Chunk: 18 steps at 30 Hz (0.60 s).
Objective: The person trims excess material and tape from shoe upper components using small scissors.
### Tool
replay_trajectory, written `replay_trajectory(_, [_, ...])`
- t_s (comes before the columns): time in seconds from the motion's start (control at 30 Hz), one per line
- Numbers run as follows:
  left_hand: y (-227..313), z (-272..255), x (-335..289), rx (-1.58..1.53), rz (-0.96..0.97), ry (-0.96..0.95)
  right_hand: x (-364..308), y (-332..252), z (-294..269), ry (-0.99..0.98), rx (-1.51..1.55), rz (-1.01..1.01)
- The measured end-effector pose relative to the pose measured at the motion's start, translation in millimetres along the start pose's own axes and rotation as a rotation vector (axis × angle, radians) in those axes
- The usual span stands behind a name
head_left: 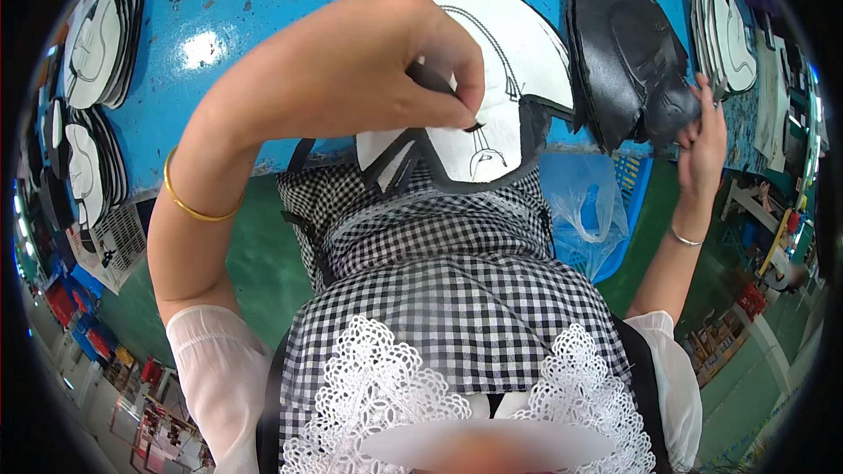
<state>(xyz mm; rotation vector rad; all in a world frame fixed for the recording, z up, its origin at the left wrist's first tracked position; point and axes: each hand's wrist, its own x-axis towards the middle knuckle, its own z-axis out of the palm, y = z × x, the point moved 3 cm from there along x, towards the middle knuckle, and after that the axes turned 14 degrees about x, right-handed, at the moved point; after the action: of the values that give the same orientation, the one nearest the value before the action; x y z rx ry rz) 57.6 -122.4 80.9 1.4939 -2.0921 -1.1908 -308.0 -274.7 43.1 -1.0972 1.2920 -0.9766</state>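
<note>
White shoe-upper panel (492,61) sits at the near edge of the blue desk (263,0), partly overhanging toward the person's lap. Flat, rounded outline, white face with black trim bands along the lower edge, thin stitched/drawn lines curving across it, small dark mark near the bottom centre.

Left hand (439,70) is over the panel, fingers pressed together, pinching a thin dark tool (430,79) against the white face. Can't tell what kind of tool. Gold bangle (189,202) on that wrist.

Right hand (702,132) is at the right desk edge, fingers curled onto the lower corner of a stack of black panels (623,53), gripping it. Thin silver bracelet (685,239) on that wrist.

Other stock on the desk: a fanned stack of white panels (724,31) far right, just beside the black stack; more white-and-black panel stacks (101,35) at far left, another group (83,167) below it.

Containers: blue plastic crate (628,202) under the desk on the right, holding a clear plastic bag (580,211); bag contents not readable, something blue shows through.

Green floor (255,263) beneath. The person wears a black-and-white checked apron (439,298) with white lace trim.
</note>
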Motion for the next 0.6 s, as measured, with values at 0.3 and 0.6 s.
replay_trajectory(0.3, [-6.8,20.4,12.8,0.370,0.165,0.199,-50.2,-16.4,72.8,-0.507,-0.007,-0.205])
replay_trajectory(0.6, [-16.3,7.0,10.3,0.659,0.226,0.333,-68.5,-7.3,168.6,-1.159,-0.656,-0.881])
